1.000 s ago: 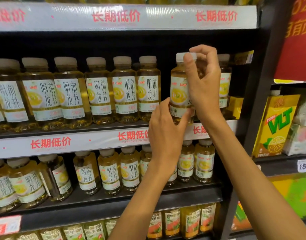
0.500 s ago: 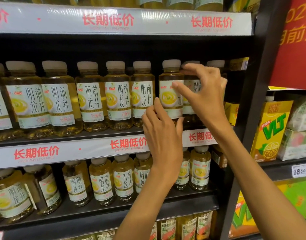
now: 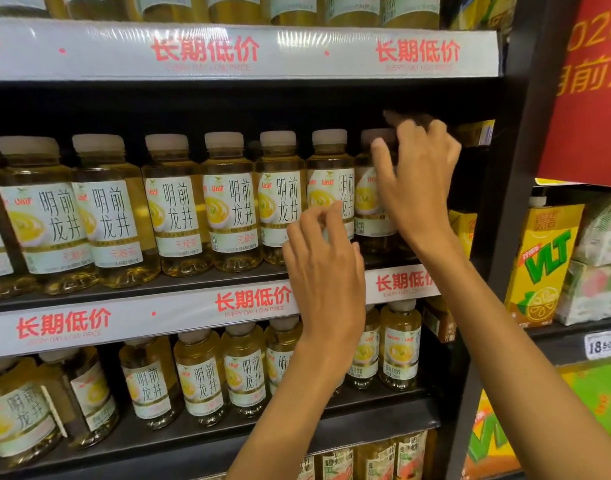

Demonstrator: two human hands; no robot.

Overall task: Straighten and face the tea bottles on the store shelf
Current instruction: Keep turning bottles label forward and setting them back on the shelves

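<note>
Tea bottle (image 3: pixel 368 199): upright, just left of the right hand (image 3: pixel 418 181), thumb touching it.
Right hand: fingers curled, seemingly reaching behind; grip unclear.
Left hand (image 3: pixel 326 271): lower, loosely curled, empty.

Tea bottles (image 3: pixel 229 206): clear glossy plastic w/ matt off-white caps, smooth paper-look labels. Shelf (image 3: pixel 193 280): matt black, prob. metal; price strip (image 3: pixel 130 320) under shiny clear plastic film. Lemon tea cartons (image 3: pixel 543 265): smooth printed card, slight sheen.
</note>
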